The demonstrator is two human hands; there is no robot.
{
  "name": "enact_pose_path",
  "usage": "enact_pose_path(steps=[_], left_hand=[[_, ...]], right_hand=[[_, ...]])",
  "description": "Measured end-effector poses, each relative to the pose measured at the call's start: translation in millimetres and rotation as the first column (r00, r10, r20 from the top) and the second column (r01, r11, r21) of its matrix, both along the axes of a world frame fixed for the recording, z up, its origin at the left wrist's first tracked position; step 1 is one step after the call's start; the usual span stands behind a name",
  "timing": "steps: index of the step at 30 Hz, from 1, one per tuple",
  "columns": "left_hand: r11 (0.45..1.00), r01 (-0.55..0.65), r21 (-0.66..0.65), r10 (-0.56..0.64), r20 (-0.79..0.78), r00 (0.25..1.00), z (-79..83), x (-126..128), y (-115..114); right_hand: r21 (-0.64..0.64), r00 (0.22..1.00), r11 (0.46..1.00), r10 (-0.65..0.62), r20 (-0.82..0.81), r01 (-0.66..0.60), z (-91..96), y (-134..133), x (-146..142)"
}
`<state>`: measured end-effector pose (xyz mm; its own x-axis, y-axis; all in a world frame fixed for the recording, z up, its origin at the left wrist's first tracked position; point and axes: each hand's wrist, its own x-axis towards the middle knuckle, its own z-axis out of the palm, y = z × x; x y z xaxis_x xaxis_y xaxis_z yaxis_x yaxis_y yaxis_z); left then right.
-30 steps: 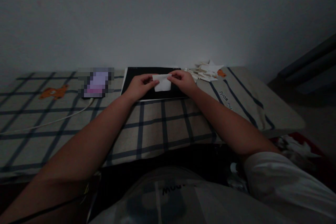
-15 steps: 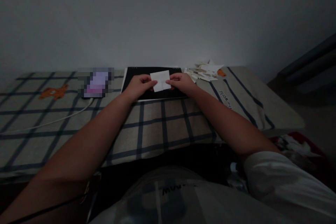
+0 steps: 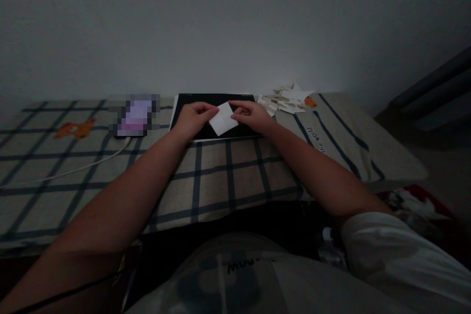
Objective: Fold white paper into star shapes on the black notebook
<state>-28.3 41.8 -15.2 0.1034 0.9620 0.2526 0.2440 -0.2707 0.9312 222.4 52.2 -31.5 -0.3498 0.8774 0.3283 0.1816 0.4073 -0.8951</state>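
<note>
A small white square of paper (image 3: 222,120) is held tilted above a black board-like sheet (image 3: 202,132) with a white edge. My left hand (image 3: 193,118) pinches its left corner between thumb and fingers. On the other side, my right hand (image 3: 253,116) grips the right edge, its thumb on the paper and its index finger reaching to the top corner. Faint crease lines seem to cross the paper. Right of the black sheet lies a heap of folded white paper pieces (image 3: 289,99).
A checked cloth (image 3: 213,171) covers the table against the wall. On the left lies a phone (image 3: 135,117) with a white cable (image 3: 99,161). Below the table's right end, a red container (image 3: 423,196) holds crumpled white scraps. A clear bottle (image 3: 331,250) stands near my right elbow.
The paper has turned between my hands, from nearly level to standing on a corner. My right fingers have shifted upward along its edge; the left hand stays about where it was.
</note>
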Motion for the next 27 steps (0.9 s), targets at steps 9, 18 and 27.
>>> enact_pose_path(steps=[9,18,27], left_hand=[[0.995,0.094,-0.033,-0.094,0.009,0.996,-1.8,-1,1],[0.998,0.067,-0.004,-0.067,-0.035,0.997,-5.3,-3,4],[0.999,0.036,0.005,-0.036,-0.035,0.999,-1.9,-2,2]], right_hand=[[0.102,1.000,0.995,-0.009,-0.009,0.009,-6.0,4,2],[0.205,0.997,0.978,-0.063,0.055,0.051,-3.8,2,0],[0.460,0.932,0.879,-0.052,0.358,-0.128,-6.1,5,12]])
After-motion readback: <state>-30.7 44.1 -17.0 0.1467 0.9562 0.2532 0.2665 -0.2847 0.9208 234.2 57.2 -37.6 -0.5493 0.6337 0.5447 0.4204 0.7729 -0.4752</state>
